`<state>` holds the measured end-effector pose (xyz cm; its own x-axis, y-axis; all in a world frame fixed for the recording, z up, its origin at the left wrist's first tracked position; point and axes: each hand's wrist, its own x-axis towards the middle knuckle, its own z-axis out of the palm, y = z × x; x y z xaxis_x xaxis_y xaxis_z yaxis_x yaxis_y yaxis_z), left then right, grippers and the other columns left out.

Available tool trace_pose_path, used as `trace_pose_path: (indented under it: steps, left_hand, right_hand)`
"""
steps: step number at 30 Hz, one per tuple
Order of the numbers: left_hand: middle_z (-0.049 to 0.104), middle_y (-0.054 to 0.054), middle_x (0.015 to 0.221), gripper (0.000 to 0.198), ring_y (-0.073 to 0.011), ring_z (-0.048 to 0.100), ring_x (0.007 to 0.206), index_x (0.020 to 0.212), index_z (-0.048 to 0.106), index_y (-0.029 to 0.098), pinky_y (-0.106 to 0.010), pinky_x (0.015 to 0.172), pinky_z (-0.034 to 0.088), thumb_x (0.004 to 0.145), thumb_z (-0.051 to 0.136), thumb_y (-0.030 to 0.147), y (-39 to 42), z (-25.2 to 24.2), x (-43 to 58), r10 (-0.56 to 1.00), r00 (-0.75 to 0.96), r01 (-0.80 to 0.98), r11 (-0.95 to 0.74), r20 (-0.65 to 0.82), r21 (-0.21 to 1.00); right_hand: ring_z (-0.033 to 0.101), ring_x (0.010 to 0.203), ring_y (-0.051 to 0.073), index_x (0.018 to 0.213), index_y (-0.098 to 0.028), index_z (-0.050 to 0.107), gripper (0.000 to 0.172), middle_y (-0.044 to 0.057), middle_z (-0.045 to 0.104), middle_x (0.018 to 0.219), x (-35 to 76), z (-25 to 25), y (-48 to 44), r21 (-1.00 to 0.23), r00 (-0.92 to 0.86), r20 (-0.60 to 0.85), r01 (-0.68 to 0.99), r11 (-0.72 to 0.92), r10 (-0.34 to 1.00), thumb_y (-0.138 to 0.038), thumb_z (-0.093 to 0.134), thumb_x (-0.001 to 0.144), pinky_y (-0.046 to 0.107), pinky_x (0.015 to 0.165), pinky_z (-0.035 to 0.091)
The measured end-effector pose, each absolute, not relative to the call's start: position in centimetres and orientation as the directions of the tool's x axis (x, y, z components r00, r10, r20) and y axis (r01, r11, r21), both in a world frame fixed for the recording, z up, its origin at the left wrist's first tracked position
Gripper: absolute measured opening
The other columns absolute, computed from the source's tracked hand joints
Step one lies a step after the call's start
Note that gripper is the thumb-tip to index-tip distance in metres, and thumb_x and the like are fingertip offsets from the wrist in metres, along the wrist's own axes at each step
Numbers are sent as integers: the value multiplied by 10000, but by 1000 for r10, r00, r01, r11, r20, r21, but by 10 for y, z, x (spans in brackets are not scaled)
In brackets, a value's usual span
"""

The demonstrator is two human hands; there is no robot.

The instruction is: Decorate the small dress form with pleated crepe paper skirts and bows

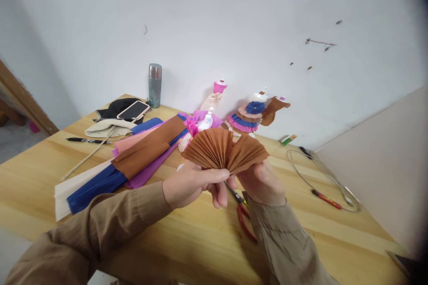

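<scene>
**Both hands pinch a pleated brown paper fan above the wooden table**

I see a pale wooden table (187, 240) that fills the lower view and runs away to a white wall at the far side. A second, greyish wall closes the right. At far left there is a wooden door frame and a strip of floor beyond the table's left edge.

My left hand (190, 185) and right hand (262, 182) meet over the middle of the table. Both are clenched on the base of a pleated brown paper fan (224, 150), which spreads upward and outward from the pinch and is held clear of the tabletop. The left fingers (219, 191) curl under the fold.

Just beneath the right wrist lie red-handled scissors (244, 220), partly hidden. To the left, a stack of crepe paper sheets (117, 169) in brown, purple, blue and cream stretches toward the near left edge. Beyond it, a phone (133, 109) rests on dark cloth, a pen (87, 140) lies beside a cream pouch, and a metal flask (154, 85) stands by the far wall. Behind the fan, paper-dressed figures (249, 116) stand against the wall.

On the right, a looped cable (321, 178) with a red tool (327, 199) lies near the right edge. The near middle and near right of the tabletop are bare wood.
</scene>
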<state>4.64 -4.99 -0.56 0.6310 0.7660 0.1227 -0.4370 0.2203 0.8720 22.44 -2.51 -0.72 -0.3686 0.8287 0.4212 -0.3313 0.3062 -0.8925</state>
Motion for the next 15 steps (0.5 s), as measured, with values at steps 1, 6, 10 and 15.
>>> trace_pose_path:
  steps: [1,6,10,15]
  left_hand:
    - [640,-64,753,311,-90,569,482,776,640,94,-214,436,433,813,656,402,-49,-7,47,756,644,-443,243,117,863]
    - [641,-57,745,324,-101,575,478,796,623,99,-222,419,439,766,694,414,-51,-8,50,737,673,-388,283,60,877]
    - [591,-7,523,294,-104,551,436,742,605,115,-217,456,458,785,653,402,-52,-9,52,727,685,-164,208,-40,964]
    - [529,61,414,129,-75,490,353,720,557,152,-174,431,417,830,548,219,-48,-12,52,671,718,100,167,-187,981]
  right_hand:
    - [564,568,189,847,-241,689,321,23,576,645,225,-8,-25,-892,-382,423,-332,305,822,-552,661,768,353,568,498]
    - [660,760,257,1251,-215,618,660,102,696,923,236,-2,-25,-912,-400,395,-279,301,827,-624,654,735,415,694,551]
    - [657,967,294,1299,-241,605,745,122,690,1125,251,10,-28,-922,-412,385,-121,369,826,-682,678,702,435,845,532]
    - [648,859,209,1319,-264,595,600,91,692,1054,258,18,-37,-837,-404,406,195,511,820,-523,706,789,299,691,524]
